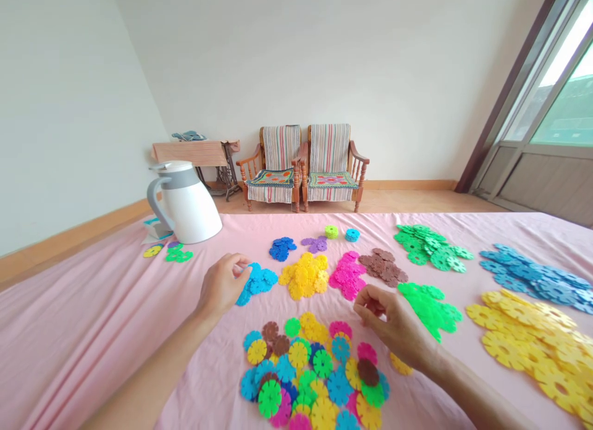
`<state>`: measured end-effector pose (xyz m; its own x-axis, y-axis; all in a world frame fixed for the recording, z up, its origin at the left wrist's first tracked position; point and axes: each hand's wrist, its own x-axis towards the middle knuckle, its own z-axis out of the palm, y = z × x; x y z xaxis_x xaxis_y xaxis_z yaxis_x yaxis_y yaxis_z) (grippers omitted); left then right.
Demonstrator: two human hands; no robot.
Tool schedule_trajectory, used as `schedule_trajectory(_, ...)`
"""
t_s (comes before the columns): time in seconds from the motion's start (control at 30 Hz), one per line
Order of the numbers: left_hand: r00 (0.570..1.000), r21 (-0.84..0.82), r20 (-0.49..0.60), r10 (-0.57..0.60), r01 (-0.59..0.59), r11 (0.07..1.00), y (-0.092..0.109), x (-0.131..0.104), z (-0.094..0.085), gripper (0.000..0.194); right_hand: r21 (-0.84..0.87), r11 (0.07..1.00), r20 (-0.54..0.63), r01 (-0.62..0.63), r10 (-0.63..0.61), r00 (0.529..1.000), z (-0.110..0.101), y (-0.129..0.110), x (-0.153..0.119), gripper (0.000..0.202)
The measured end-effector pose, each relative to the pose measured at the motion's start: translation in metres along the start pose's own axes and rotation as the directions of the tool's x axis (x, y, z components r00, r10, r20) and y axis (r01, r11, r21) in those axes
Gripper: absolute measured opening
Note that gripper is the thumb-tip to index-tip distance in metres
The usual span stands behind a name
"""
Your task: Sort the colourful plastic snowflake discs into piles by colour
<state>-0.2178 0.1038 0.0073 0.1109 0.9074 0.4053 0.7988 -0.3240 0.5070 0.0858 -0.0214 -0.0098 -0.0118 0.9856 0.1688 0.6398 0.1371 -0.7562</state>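
Note:
My left hand (225, 280) is at the left edge of a light blue pile of notched, flower-shaped plastic discs (262, 280). Its fingers are curled in, and light blue shows right at the fingertips; whether a disc is between them is unclear. Below the pink pile of discs (347, 275) hovers my right hand (393, 322), thumb and fingers drawn together, their contents hidden. Between my forearms lies a mixed heap of discs (319, 368) in several colours. A yellow pile (304, 275) sits between the light blue and pink ones.
Brown (383, 267), bright green (428, 309), dark green (428, 246), blue (532, 272) and large yellow piles (542, 349) spread rightward. Dark blue (281, 249) and purple discs (315, 244) lie farther back, beside two small stacks. A white jug (192, 204) stands left on the pink cloth (130, 331).

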Motion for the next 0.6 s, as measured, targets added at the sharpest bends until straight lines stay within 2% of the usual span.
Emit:
schedule_trajectory(0.03, 0.999, -0.031, 0.012, 0.051, -0.051, 0.998, 0.006, -0.002, -0.001, 0.017, -0.009, 1.0, 0.002, -0.002, 0.002, 1.0, 0.0, 0.001, 0.0, 0.014)
schedule_trajectory(0.1, 0.978, -0.14, 0.133, 0.163, -0.144, 0.98, 0.021, -0.008, -0.003, 0.017, -0.018, 1.0, 0.0, -0.008, 0.008, 1.0, 0.001, 0.003, 0.0, 0.014)
schedule_trajectory(0.13, 0.95, -0.198, 0.221, 0.221, -0.178, 0.964, 0.028, -0.012, -0.003, 0.017, -0.019, 1.0, -0.002, -0.012, 0.012, 1.0, 0.001, 0.003, 0.001, 0.014)
schedule_trajectory(0.2, 0.867, -0.281, 0.377, 0.325, -0.227, 0.933, 0.042, -0.022, -0.003, 0.015, -0.019, 1.0, -0.006, -0.018, 0.018, 1.0, 0.001, 0.004, 0.001, 0.014)
schedule_trajectory(0.27, 0.794, -0.317, 0.465, 0.392, -0.264, 0.911, 0.052, -0.031, 0.0, 0.011, -0.02, 1.0, -0.007, -0.018, 0.018, 1.0, 0.001, 0.004, 0.001, 0.015)
schedule_trajectory(0.33, 0.751, -0.325, 0.502, 0.43, -0.297, 0.898, 0.057, -0.039, 0.003, 0.011, -0.018, 1.0, -0.003, -0.015, 0.015, 1.0, 0.002, 0.004, 0.001, 0.014)
schedule_trajectory(0.47, 0.72, -0.296, 0.53, 0.448, -0.338, 0.893, 0.06, -0.046, 0.007, 0.013, -0.011, 1.0, 0.0, -0.009, 0.009, 1.0, 0.002, 0.006, 0.001, 0.013)
schedule_trajectory(0.6, 0.718, -0.28, 0.561, 0.411, -0.302, 0.911, 0.063, -0.046, 0.005, 0.011, -0.022, 1.0, 0.014, -0.008, 0.009, 1.0, 0.002, 0.005, 0.001, 0.014)
